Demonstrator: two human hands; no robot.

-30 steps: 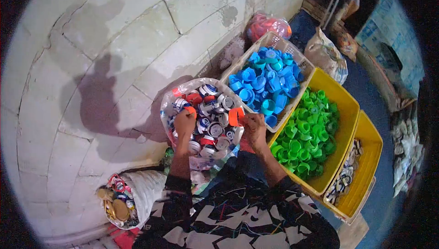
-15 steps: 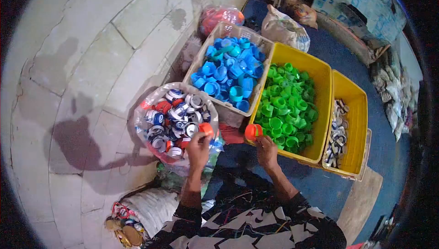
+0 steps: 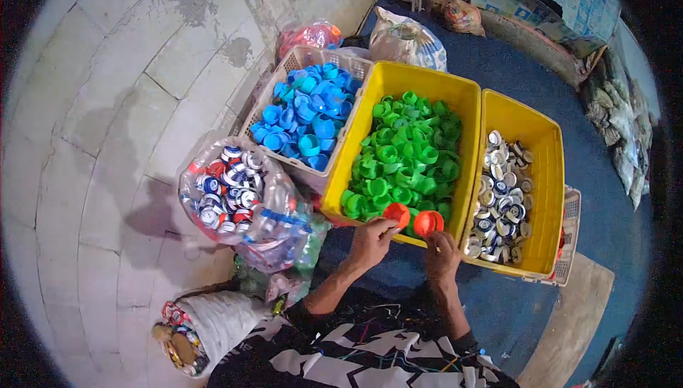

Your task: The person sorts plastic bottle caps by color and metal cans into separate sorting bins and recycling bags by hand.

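My left hand [image 3: 371,244] pinches an orange-red bottle cap [image 3: 397,214] by its edge. Another orange-red cap [image 3: 429,223] is gripped in the fingers of my right hand [image 3: 442,256]. Both caps are held up side by side, over the near rim of a large yellow bin [image 3: 466,89] of green caps [image 3: 409,153]. To its left stands a pale crate [image 3: 260,103] with blue caps [image 3: 309,107]. On the right, a second yellow bin [image 3: 548,210] contains white and dark blue caps [image 3: 504,199].
A clear plastic bag [image 3: 274,199] of white, blue and red caps stands by the wall [image 3: 92,124]. Lower left lies a white sack [image 3: 224,320] with its mouth showing mixed items. Another sack [image 3: 409,40] sits behind the bins. A board [image 3: 573,324] lies at the right.
My view has turned to the right. Both hands have moved right and closer together, the left one leaving the clear bag's edge, with the orange-red caps still in them.
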